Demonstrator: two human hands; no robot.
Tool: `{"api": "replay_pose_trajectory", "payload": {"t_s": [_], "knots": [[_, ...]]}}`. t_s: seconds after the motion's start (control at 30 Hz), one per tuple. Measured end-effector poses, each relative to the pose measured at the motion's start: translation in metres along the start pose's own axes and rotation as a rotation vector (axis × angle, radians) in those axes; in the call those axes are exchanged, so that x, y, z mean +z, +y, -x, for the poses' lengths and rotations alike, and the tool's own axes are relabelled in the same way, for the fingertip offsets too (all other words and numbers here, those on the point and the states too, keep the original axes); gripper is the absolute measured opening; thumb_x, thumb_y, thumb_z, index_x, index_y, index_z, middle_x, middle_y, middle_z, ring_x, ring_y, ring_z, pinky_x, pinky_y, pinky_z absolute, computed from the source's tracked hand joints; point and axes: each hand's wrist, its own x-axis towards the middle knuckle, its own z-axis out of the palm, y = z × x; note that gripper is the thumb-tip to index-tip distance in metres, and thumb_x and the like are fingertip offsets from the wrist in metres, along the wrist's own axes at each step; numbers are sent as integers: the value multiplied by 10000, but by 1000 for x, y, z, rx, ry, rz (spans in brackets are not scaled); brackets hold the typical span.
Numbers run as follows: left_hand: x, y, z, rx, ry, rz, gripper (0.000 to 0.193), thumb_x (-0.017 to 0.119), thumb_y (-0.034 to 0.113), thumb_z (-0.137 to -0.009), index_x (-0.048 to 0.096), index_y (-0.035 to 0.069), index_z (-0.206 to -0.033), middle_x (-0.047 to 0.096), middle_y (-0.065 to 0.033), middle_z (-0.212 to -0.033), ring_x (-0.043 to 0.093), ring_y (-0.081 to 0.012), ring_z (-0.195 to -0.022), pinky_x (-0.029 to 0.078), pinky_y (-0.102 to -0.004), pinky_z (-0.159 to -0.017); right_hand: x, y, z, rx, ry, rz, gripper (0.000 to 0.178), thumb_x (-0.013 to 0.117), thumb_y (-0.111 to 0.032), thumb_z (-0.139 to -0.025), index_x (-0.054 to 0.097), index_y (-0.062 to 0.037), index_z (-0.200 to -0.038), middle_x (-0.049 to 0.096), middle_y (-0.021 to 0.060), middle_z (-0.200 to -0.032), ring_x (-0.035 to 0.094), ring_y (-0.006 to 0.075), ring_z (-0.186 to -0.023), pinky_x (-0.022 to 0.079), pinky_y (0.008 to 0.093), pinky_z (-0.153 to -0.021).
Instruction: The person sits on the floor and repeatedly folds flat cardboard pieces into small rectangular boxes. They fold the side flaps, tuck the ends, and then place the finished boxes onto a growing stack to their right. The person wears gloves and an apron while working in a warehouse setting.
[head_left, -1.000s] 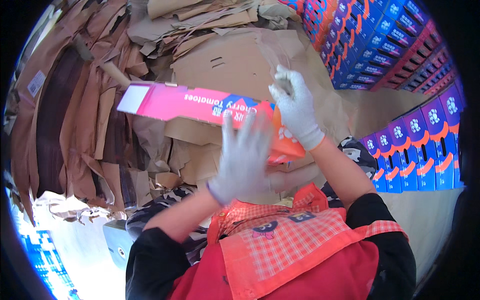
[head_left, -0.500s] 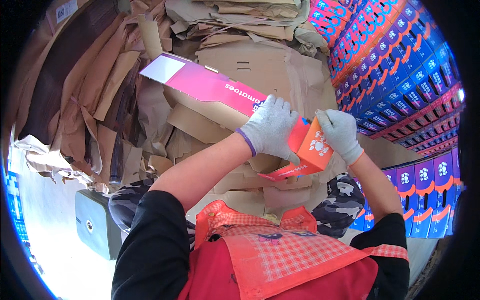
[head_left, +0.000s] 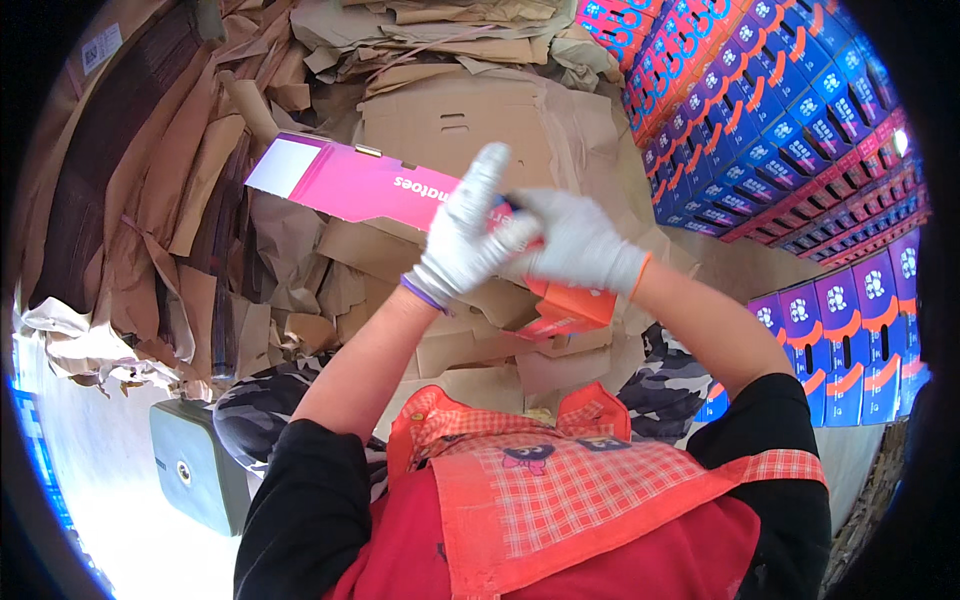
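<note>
Fingers of the left hand (head_left: 462, 240) stand fairly straight and pointing up, the white glove pressed flat against the pink carton (head_left: 400, 195) rather than wrapped round it, while the right hand (head_left: 578, 245) is curled, its gloved fingers meeting the left hand's at the middle of the carton, where a small dark bit shows between them; whether the right hand actually clamps the board or only presses on it I cannot tell from where I stand. That carton is a long, flattened cardboard sleeve, bright pink on its face with a pale, almost white end panel at the far left and an orange flap (head_left: 570, 305) hanging below the right wrist. It is held up at chest height in front of the heap of brown cardboard and crumpled paper (head_left: 300, 290), slanting down from upper left to lower right. Both hands cover its middle, so the join between pink and orange is hidden. Stacked purple and blue boxes (head_left: 790, 130) rise on the right, bent by the lens.
</note>
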Motion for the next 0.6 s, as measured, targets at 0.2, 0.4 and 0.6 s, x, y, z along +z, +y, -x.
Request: {"api": "replay_pose_trajectory", "payload": {"t_s": [0.2, 0.4, 0.6], "knots": [[-46, 5, 64, 371, -340, -552, 666, 740, 219, -770, 489, 42, -1360, 533, -183, -1340, 514, -344, -1236, 356, -495, -1088, 4, 7, 5, 21, 364, -193, 721, 743, -287, -648, 535, -62, -1301, 585, 170, -1268, 563, 334, -1167, 457, 372, -993], [-90, 54, 179, -82, -462, -816, 1314, 730, 787, -513, 269, 13, -1470, 228, -323, -1506, 247, -504, -1383, 189, -626, -1099, 28, 119, 34, 548, 143, -1084, 556, 744, -245, -763, 602, 3, -1241, 657, 82, -906, 576, 113, -817, 480, 280, -739], [-65, 43, 192, -44, -326, -765, 1373, 769, 738, -523, 120, 82, -1539, 179, -325, -1529, 225, -515, -1397, 178, -622, -1111, 90, 144, 113, 931, 82, -1752, 339, 601, -251, -845, 639, -51, -1117, 673, 127, -996, 661, 238, -823, 546, 352, -747]]}}
